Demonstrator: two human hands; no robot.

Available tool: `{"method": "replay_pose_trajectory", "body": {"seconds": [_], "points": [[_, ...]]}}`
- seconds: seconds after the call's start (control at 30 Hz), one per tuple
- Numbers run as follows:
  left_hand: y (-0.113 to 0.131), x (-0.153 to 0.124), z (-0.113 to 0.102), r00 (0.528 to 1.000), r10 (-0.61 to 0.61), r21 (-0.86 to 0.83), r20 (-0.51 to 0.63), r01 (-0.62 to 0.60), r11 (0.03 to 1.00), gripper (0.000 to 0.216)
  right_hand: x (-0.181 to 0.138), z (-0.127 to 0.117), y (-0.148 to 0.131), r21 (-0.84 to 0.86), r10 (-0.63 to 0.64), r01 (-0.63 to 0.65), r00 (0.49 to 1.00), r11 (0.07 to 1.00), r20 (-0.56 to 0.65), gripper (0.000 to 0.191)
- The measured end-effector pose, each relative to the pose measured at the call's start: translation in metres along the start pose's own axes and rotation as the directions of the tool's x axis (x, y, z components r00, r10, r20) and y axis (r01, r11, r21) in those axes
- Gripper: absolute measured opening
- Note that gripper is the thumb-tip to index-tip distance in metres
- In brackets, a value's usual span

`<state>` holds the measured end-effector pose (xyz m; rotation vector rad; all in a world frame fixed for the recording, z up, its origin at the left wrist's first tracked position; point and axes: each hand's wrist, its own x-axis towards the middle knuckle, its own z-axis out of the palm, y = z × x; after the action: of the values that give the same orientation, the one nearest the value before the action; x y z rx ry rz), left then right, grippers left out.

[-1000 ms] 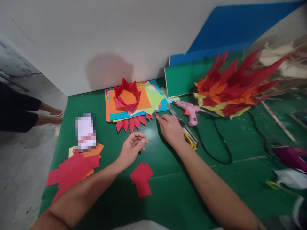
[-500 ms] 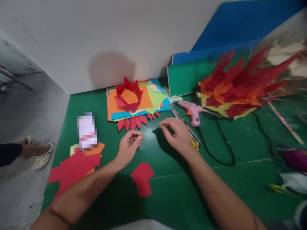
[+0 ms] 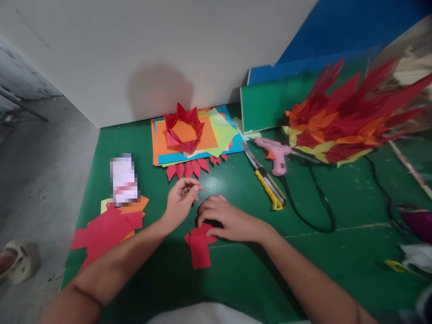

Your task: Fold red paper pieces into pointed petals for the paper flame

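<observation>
My right hand [image 3: 222, 220] lies on the top edge of a small stack of red paper squares [image 3: 199, 249] on the green table [image 3: 236, 279], its fingers curled down onto the paper. My left hand [image 3: 181, 200] hovers just left of it, palm up, fingers loosely curled with nothing visible in them. A row of folded red petals [image 3: 192, 168] lies beyond both hands, in front of a pile of coloured sheets [image 3: 205, 139] that carries a folded red paper crown [image 3: 183, 128].
A yellow-handled utility knife [image 3: 266, 182] and a pink glue gun [image 3: 276, 155] with a black cord lie to the right. A large red and orange paper flower [image 3: 340, 117] sits far right. Red and orange paper pieces [image 3: 108, 227] lie at the left edge.
My right hand has pulled back from the petals near the knife and come down onto the red squares. My left hand has stayed almost in place. A person's feet have moved off at the left.
</observation>
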<state>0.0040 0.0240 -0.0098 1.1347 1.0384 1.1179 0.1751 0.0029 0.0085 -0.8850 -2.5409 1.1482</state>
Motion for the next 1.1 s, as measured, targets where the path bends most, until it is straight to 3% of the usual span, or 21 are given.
{"method": "replay_pose_trajectory", "body": {"seconds": [0.07, 0.27, 0.37, 0.4, 0.5, 0.63, 0.83, 0.97, 1.1], "points": [[-0.001, 0.000, 0.000, 1.000, -0.010, 0.010, 0.025, 0.009, 1.000, 0.021, -0.001, -0.002, 0.003, 0.044, 0.007, -0.006, 1.000, 0.999, -0.011, 0.006], [-0.003, -0.002, 0.001, 0.999, -0.015, 0.017, 0.045, 0.014, 1.000, 0.019, -0.002, -0.002, -0.001, 0.092, 0.013, -0.003, 0.994, 0.996, -0.112, 0.014], [-0.001, -0.002, 0.000, 1.000, 0.004, 0.007, 0.005, -0.004, 1.000, 0.019, 0.000, 0.003, -0.008, -0.036, 0.043, -0.046, 0.995, 0.998, -0.089, 0.049], [0.000, -0.002, 0.000, 1.000, 0.007, 0.006, -0.003, -0.007, 1.000, 0.019, 0.000, 0.004, -0.009, -0.088, 0.046, -0.053, 0.996, 0.995, -0.072, 0.051], [0.000, -0.001, 0.001, 1.000, 0.008, 0.003, -0.007, -0.008, 1.000, 0.020, 0.001, 0.006, -0.009, -0.148, 0.065, -0.072, 0.997, 0.986, -0.052, 0.033], [-0.002, -0.001, 0.001, 1.000, -0.004, 0.012, 0.019, 0.004, 1.000, 0.019, -0.001, 0.001, -0.001, -0.072, 0.088, -0.095, 0.991, 0.993, -0.104, 0.012], [-0.004, -0.002, 0.000, 0.999, 0.032, 0.023, 0.032, -0.032, 0.999, 0.018, -0.007, -0.010, 0.007, -0.057, 0.110, -0.122, 0.977, 0.991, -0.181, 0.023], [-0.004, -0.003, -0.001, 0.992, 0.108, 0.070, 0.064, -0.112, 0.991, 0.016, -0.010, -0.011, 0.007, -0.083, 0.142, -0.157, 0.977, 0.984, -0.159, 0.040], [-0.002, -0.006, 0.000, 0.975, 0.166, 0.162, 0.145, -0.189, 0.969, 0.020, -0.009, -0.012, 0.008, -0.064, 0.135, -0.147, 0.979, 0.987, -0.156, 0.017]]}}
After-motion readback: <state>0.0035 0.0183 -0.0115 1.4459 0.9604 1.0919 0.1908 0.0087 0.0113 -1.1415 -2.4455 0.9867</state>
